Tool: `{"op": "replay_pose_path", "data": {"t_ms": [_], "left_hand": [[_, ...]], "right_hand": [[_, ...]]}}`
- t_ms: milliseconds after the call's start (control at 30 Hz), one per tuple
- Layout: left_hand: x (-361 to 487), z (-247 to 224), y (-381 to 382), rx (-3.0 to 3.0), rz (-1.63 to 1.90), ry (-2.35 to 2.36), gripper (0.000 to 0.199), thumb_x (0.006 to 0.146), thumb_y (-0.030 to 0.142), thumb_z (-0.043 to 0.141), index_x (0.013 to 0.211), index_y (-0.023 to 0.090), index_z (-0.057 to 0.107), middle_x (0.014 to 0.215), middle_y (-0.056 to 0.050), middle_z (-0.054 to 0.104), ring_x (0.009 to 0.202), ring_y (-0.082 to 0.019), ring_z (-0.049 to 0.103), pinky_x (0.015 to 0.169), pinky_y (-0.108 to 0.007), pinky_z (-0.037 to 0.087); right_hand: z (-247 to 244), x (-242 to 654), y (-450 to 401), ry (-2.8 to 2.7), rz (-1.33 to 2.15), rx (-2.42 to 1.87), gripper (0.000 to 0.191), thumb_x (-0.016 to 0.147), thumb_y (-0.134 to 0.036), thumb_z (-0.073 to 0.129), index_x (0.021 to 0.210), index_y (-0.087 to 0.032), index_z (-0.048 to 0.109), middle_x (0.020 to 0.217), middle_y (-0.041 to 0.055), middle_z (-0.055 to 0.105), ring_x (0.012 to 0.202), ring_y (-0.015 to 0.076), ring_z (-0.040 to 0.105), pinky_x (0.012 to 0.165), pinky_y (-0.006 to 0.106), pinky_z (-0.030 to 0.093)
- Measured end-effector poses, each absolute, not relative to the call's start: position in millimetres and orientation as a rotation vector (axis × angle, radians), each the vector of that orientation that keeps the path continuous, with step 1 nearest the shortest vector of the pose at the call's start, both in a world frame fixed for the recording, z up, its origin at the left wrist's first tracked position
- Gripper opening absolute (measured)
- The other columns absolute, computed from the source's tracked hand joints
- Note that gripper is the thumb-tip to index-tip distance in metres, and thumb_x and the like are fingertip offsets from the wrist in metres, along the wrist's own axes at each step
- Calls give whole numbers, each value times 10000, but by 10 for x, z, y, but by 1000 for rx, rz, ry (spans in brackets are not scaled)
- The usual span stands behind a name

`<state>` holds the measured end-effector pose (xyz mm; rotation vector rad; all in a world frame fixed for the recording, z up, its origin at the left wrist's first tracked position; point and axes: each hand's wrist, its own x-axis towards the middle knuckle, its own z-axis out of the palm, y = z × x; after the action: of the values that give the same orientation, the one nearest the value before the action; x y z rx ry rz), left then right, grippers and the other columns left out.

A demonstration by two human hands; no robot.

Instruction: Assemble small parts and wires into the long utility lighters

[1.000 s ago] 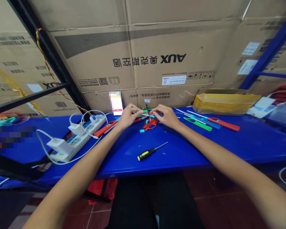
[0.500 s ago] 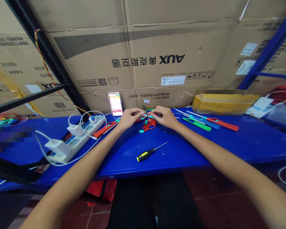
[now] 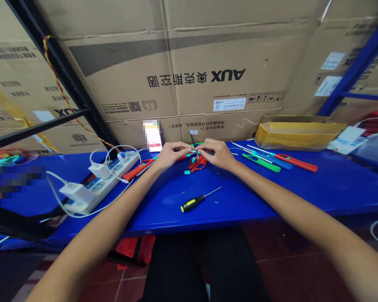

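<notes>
My left hand (image 3: 174,154) and my right hand (image 3: 216,153) meet over the back middle of the blue table, both closed with fingertips pinched. Between them is a small, slim piece, partly shiny, too small and covered to name. Just below my fingertips lie red plastic handle parts (image 3: 198,164), and a small teal piece (image 3: 187,172) is beside them. Nearer the front edge rests a black and yellow screwdriver (image 3: 193,203). A red long-nosed lighter (image 3: 140,169) lies by my left wrist. To the right are a green lighter (image 3: 261,162), a blue one and a red one (image 3: 297,162).
A white power strip (image 3: 102,184) with plugged chargers and loose cable stands at left. Behind my hands a lit phone (image 3: 153,136) leans on the cardboard (image 3: 189,54). A yellow-taped box (image 3: 299,134) sits at back right. Tiny slivers lie near the screwdriver.
My fingertips have come slightly closer together around the small piece. The camera view has shifted a little; the screwdriver and lighters stay where they were on the table.
</notes>
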<state>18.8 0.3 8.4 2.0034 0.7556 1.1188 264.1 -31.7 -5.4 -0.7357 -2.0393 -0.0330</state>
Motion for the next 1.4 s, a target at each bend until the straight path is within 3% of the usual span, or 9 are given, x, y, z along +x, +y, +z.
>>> {"op": "replay_pose_path", "data": {"t_ms": [400, 633, 867, 1100, 1400], "left_hand": [[196, 136, -48, 2046, 1089, 777, 333, 864, 474, 837, 957, 156, 873, 724, -81, 739, 681, -173, 605, 585, -282, 403], [209, 150, -52, 2046, 1050, 784, 304, 862, 452, 819, 904, 155, 867, 580, -7, 575, 546, -103, 360, 539, -280, 226], [210, 125, -32, 2044, 1021, 761, 323, 867, 468, 807, 915, 153, 862, 620, -18, 603, 563, -107, 360, 560, -290, 215], [201, 101, -15, 2081, 982, 747, 326, 899, 484, 784, 938, 170, 865, 551, 16, 483, 544, -104, 291, 556, -305, 169], [237, 142, -87, 2194, 982, 837, 331, 897, 478, 763, 940, 166, 867, 591, -4, 576, 566, -119, 390, 559, -287, 264]], "right_hand": [[-60, 2652, -311, -2070, -84, -738, 190, 1036, -272, 646, 1058, -196, 819, 822, 36, 689, 709, 166, 615, 661, 310, 449], [-58, 2652, -325, -2088, -99, -709, 200, 1034, -253, 637, 1088, -206, 824, 835, 38, 699, 715, 164, 625, 663, 307, 460], [-59, 2654, -326, -2102, -99, -711, 203, 1037, -254, 629, 1077, -208, 823, 827, 36, 687, 712, 161, 610, 664, 308, 455], [-44, 2677, -339, -2182, -80, -766, 238, 1049, -264, 588, 1115, -220, 812, 891, 52, 699, 775, 175, 619, 712, 324, 472], [-47, 2675, -382, -2201, -134, -868, 181, 1033, -264, 615, 1121, -235, 770, 975, 53, 745, 829, 190, 657, 719, 326, 484]]}}
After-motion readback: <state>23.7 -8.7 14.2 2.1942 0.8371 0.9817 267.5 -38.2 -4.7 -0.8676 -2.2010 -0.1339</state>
